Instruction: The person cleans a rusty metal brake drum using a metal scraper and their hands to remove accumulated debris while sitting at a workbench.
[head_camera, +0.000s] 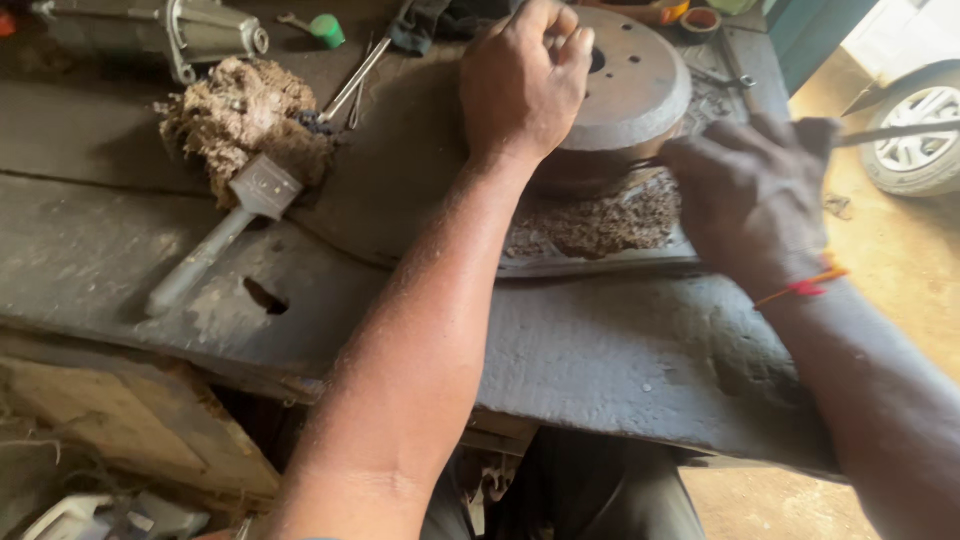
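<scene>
Hands meet at upper centre: our left hand (525, 80) clamps the rusty brake disc (630, 85), lying flat, hub face up. Our right hand (745, 195) grips a thin metal rod (890, 133) whose long axis runs toward the frame's right edge.

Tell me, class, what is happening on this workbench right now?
A person works at a worn, dirty workbench. The left hand presses down on a rusty round brake disc, steadying it. The right hand grips a thin metal tool held against the disc's side. Rust-coloured debris lies beneath the disc. Off to the left, a hammer rests beside a wad of fibrous rags, untouched.
</scene>
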